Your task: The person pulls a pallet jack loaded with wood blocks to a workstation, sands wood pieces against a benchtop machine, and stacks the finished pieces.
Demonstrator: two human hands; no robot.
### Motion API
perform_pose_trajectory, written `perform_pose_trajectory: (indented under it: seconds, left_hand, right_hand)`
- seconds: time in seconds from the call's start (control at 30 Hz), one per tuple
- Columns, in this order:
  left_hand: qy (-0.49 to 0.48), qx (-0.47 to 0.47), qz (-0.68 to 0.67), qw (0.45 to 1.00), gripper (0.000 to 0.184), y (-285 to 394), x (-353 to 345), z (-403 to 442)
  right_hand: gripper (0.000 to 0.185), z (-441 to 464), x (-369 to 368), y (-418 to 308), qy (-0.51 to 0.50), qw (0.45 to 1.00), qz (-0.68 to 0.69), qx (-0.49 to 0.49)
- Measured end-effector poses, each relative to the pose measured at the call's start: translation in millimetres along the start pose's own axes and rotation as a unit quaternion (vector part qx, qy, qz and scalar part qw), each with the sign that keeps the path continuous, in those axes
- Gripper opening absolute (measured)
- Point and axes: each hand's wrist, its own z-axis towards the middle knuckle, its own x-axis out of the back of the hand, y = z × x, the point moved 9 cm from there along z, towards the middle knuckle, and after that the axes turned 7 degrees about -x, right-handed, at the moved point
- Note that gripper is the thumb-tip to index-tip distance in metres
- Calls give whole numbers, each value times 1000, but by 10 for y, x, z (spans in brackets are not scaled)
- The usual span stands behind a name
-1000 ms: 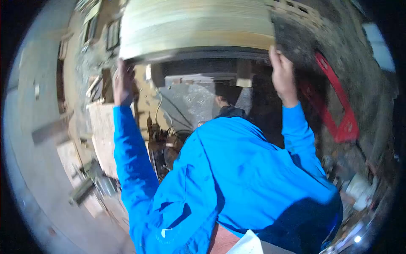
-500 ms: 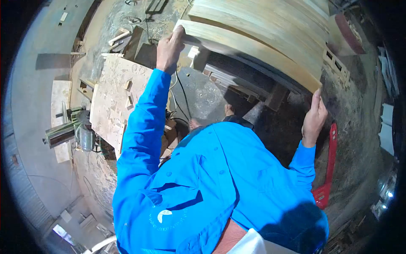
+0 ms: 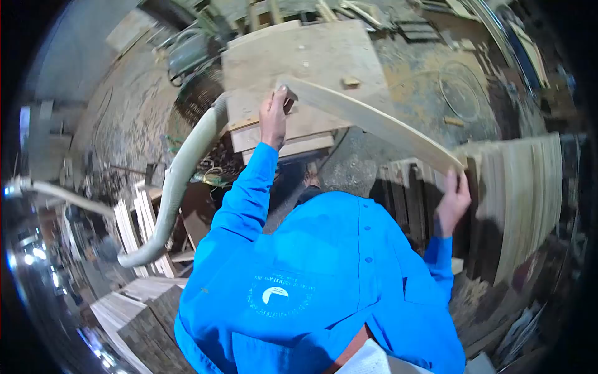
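The board looked light and stiff, best held by both ends; left hand and right hand each gripped one.

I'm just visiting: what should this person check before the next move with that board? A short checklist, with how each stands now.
1. Left hand at one end of the board: ok.
2. Right hand at the other end: ok.
3. No loose pieces on the table: not ok, a small block lies there.
4. Hose apart from the board: ok, it runs left of the left hand.
5. Board's underside sound: cannot tell, it is hidden.
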Motion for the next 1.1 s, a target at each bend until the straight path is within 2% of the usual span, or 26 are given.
perform_pose_trajectory:
  seconds: [0.03,0.1,0.13,0.17,0.2,0.3,0.37,0.5,0.53,0.57,0.63,0.7,0.77,0.8,0.87,0.9,0.97,1.0,1.07,1.1]
  left_hand:
    - [35,-12,-8,999,34,-21,393,111]
    - [90,-37,-4,995,35,10,1004,242]
    - [125,-53,2,991,36,-6,1309,298]
    - [133,-41,-1,990,27,-125,1637,419]
    - [136,-56,7,989,27,-166,1901,517]
    - [192,-72,-2,979,24,-153,2337,653]
    - [215,-45,-64,973,28,-469,2721,843]
    - [225,3,-13,974,33,-561,2951,835]
    - [234,17,1,972,36,-576,2983,815]
    - [243,21,3,970,36,-591,3003,766]
    - [172,-38,2,984,47,-493,2849,781]
    - [172,-23,0,985,53,-540,2825,715]
    - [176,-55,18,983,57,-518,2793,701]
    - [211,-63,28,975,58,-506,2804,678]
    - [227,-58,73,970,57,-492,2824,697]
    - [241,-49,112,963,57,-487,2837,696]
    - [234,-34,169,957,57,-485,2854,727]
    - [218,-29,187,957,57,-483,2836,756]
    - [184,-17,256,949,55,-381,2777,790]
    - [185,-15,259,948,55,-378,2819,780]
  right_hand:
    - [41,103,-473,-136,-45,997,-64,18]
    - [41,372,-1331,-50,-155,987,22,29]
    - [42,453,-1701,-54,-177,984,8,33]
    - [42,552,-2063,-54,-197,980,-7,37]
    - [43,661,-2415,0,-225,973,0,42]
    - [48,925,-3248,92,-280,959,9,53]
    - [53,1056,-3665,97,-310,949,-5,49]
    - [69,1139,-4209,424,-409,912,-22,27]
    - [72,1231,-4229,574,-391,914,-101,48]
    - [72,1317,-4241,707,-398,910,-105,44]
    - [73,1364,-4316,728,-421,902,-76,56]
    - [73,1334,-4302,769,-432,899,-59,54]
    - [76,1347,-4381,635,-452,869,-160,120]
    - [76,1361,-4385,522,-457,867,-157,120]
    - [84,1380,-4424,350,-423,808,-356,203]
    - [84,1409,-4469,307,-426,808,-353,204]
    - [95,1269,-4489,-17,-333,752,-371,431]
    - [95,1276,-4536,-11,-337,752,-372,427]
    - [101,1019,-4791,-46,-376,641,-385,547]
    - [101,983,-4877,-103,-379,642,-383,545]
